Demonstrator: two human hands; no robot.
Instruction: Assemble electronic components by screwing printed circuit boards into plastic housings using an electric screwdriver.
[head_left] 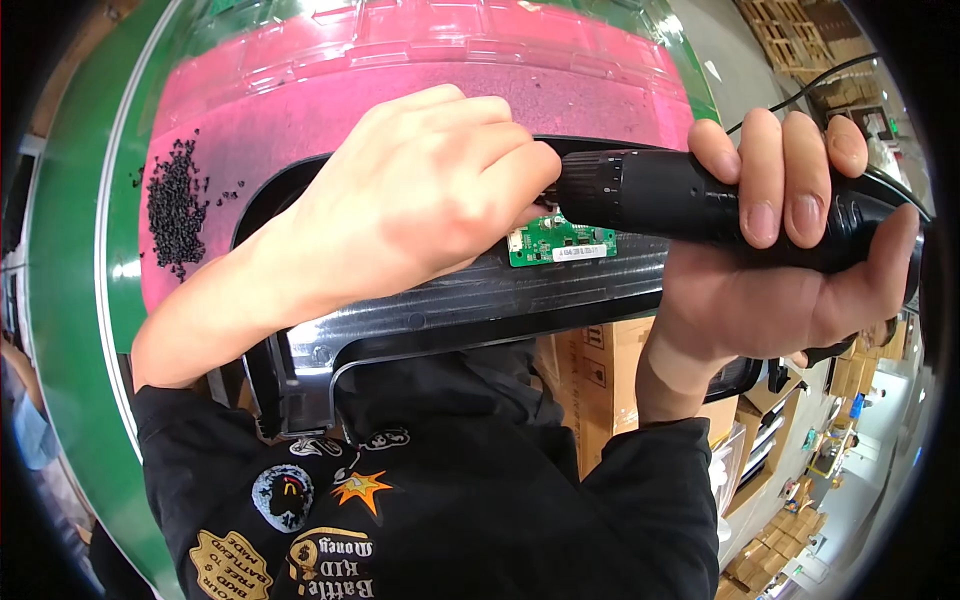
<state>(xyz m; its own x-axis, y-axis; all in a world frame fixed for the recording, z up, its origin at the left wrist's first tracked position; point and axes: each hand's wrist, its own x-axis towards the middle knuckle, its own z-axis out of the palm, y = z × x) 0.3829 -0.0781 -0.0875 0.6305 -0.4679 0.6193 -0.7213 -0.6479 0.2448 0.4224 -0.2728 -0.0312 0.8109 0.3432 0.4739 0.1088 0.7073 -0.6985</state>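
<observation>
Right hand [765, 295] wrapped round driver [655, 190], left hand [440, 190] curled at its nose.
I can't tell the left's hold; I'd steady the driver clear of the board [565, 240].

Past the right edge of the green workbench [75, 300] spread a pale floor [745, 95], with wooden pallets [790, 36] beyond that edge's far end and stacked cardboard boxes [775, 548] beyond its near end.

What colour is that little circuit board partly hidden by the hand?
The circuit board is green, as the head view shows.
</observation>
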